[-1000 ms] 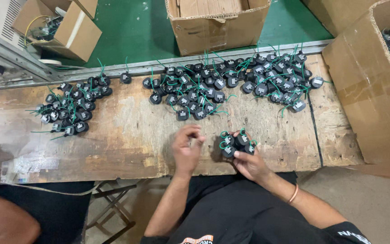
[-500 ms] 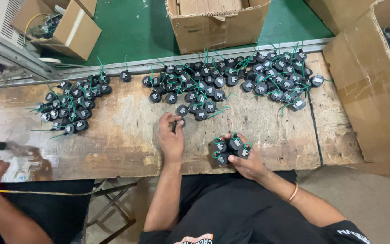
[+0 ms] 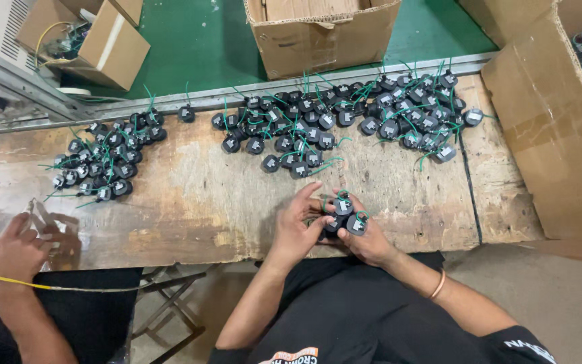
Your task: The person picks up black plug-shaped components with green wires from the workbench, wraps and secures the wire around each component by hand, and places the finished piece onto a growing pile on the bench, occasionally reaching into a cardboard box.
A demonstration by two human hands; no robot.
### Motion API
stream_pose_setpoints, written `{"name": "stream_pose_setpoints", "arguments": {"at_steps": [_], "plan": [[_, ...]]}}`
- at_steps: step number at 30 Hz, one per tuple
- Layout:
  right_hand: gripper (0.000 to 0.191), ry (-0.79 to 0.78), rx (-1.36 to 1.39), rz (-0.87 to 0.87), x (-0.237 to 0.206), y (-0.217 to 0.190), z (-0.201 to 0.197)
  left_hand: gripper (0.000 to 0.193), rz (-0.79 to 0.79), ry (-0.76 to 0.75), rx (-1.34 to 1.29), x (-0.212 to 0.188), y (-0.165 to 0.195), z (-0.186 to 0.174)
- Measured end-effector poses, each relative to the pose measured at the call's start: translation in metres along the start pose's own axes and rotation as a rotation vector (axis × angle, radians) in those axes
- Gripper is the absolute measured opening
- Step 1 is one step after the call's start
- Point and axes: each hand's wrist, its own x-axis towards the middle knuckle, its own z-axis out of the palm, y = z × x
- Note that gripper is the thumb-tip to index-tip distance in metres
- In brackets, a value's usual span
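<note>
My right hand (image 3: pixel 370 241) grips a small bunch of black round parts with green wires (image 3: pixel 343 214) just above the near edge of the worn wooden bench (image 3: pixel 197 202). My left hand (image 3: pixel 296 226) is pressed against the same bunch from the left, its fingers curled around one part. A large heap of the same black parts (image 3: pixel 345 121) lies along the far side of the bench. A smaller heap (image 3: pixel 106 162) lies at the left.
Another person's hand (image 3: pixel 15 253) at the near left holds a yellow cable (image 3: pixel 48 286). Open cardboard boxes stand beyond the bench (image 3: pixel 318 37), at the far left (image 3: pixel 95 40) and at the right (image 3: pixel 560 128). A metal rail (image 3: pixel 170 101) borders the bench's far edge.
My left hand reached out to the heap half a second ago and has come back to the bunch in my right hand. The other person's hand has come into view at the left.
</note>
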Motion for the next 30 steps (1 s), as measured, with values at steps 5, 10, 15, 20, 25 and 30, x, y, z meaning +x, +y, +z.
{"name": "stream_pose_setpoints", "arguments": {"at_steps": [5, 10, 15, 20, 25, 30], "plan": [[0.089, 0.056, -0.072, -0.076, 0.001, 0.004, -0.005, 0.031, 0.327, 0.157, 0.557, -0.001, 0.014, 0.006], [0.092, 0.008, -0.035, -0.045, -0.003, 0.004, -0.010, 0.024, 0.535, 0.136, 0.568, -0.007, 0.019, 0.021], [0.088, 0.017, -0.062, -0.067, -0.005, 0.004, -0.011, 0.023, 0.626, 0.081, 0.591, -0.010, 0.019, 0.017], [0.081, 0.026, -0.052, -0.146, -0.002, 0.007, -0.010, 0.027, 0.642, 0.044, 0.604, -0.014, 0.012, 0.007], [0.078, 0.081, -0.400, -0.163, -0.001, 0.008, -0.012, 0.017, 0.516, 0.131, 0.607, -0.019, 0.000, 0.013], [0.077, 0.099, -0.336, -0.176, -0.001, 0.009, -0.013, 0.021, 0.586, 0.101, 0.770, -0.019, 0.001, 0.016]]}}
